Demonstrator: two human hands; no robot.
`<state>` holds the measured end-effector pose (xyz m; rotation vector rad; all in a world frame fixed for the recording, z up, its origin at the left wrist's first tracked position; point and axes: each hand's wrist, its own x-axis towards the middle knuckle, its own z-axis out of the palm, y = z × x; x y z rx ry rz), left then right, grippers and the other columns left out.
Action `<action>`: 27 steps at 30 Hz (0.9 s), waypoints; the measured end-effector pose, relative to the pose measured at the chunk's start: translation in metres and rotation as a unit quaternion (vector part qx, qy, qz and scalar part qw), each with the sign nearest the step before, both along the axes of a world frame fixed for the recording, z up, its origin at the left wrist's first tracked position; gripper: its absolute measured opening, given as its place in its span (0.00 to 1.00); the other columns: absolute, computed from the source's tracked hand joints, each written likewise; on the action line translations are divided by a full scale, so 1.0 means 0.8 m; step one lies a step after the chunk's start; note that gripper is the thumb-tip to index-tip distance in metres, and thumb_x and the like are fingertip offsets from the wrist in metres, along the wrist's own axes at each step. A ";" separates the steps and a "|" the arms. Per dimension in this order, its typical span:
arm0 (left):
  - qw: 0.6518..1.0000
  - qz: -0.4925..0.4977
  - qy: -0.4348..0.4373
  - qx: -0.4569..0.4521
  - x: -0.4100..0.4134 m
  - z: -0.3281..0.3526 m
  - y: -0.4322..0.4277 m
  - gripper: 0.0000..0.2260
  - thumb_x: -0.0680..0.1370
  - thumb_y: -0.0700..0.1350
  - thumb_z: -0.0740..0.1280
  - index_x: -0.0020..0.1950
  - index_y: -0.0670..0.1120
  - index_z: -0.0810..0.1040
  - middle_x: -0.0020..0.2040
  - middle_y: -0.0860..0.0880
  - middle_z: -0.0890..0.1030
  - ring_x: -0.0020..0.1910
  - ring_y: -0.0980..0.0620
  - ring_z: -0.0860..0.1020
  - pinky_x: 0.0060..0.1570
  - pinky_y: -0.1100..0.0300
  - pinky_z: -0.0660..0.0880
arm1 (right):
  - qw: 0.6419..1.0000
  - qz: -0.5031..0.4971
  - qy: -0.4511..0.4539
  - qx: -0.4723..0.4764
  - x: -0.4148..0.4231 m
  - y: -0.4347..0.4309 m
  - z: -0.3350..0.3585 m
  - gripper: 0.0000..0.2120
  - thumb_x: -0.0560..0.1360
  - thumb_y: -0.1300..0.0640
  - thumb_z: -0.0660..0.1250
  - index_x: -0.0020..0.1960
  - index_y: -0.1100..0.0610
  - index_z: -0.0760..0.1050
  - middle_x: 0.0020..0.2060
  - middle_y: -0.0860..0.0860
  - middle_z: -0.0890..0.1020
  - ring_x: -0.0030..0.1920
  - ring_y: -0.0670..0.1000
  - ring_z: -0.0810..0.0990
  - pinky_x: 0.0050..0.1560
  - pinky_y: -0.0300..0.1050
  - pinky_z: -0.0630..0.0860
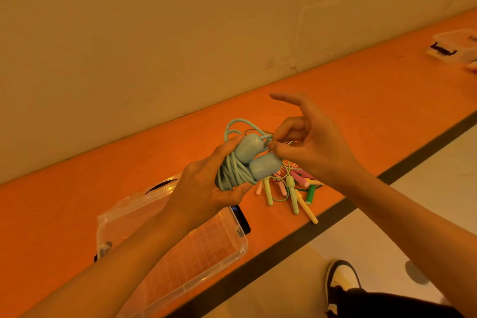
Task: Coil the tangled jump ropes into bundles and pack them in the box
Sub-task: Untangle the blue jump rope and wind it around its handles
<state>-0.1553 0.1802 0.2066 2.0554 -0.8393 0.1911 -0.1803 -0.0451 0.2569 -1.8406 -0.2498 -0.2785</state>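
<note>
My left hand (206,183) grips a light blue jump rope (247,160), its cord wound into a bundle around two rounded handles. My right hand (307,144) pinches the loose end of the blue cord beside the upper handle, with the index finger stretched out. Behind and below the bundle, a tangle of thin jump ropes (294,188) with pink, yellow and green handles lies on the orange surface. The clear plastic box (232,253) stands open under my left forearm, and nothing shows inside it.
The orange surface (361,100) runs along a beige wall and ends at a dark strip (284,242) before the pale floor. A second clear box (456,46) sits at the far right. My shoe (340,279) is on the floor.
</note>
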 end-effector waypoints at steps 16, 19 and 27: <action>0.996 0.019 0.070 -0.059 0.000 0.002 0.003 0.30 0.71 0.55 0.68 0.72 0.67 0.63 0.56 0.72 0.76 0.46 0.58 0.81 0.39 0.73 0.73 | 0.997 -0.003 0.028 -0.071 0.000 -0.001 -0.005 0.16 0.78 0.66 0.68 0.65 0.56 0.75 0.44 0.54 0.82 0.42 0.49 0.85 0.40 0.43 0.82; 0.996 0.026 0.080 -0.039 0.007 -0.001 0.012 0.32 0.71 0.56 0.68 0.72 0.67 0.60 0.56 0.76 0.75 0.47 0.64 0.80 0.41 0.74 0.73 | 0.997 0.017 0.074 -0.033 0.007 -0.014 -0.001 0.10 0.77 0.64 0.68 0.58 0.61 0.80 0.44 0.57 0.85 0.43 0.51 0.86 0.43 0.40 0.82; 0.996 0.004 0.093 -0.006 0.005 -0.010 0.005 0.32 0.71 0.58 0.67 0.74 0.66 0.63 0.58 0.68 0.77 0.49 0.55 0.81 0.43 0.61 0.78 | 0.991 -0.027 0.018 -0.127 0.010 -0.046 0.013 0.06 0.77 0.66 0.69 0.52 0.62 0.80 0.42 0.56 0.83 0.38 0.44 0.84 0.39 0.32 0.78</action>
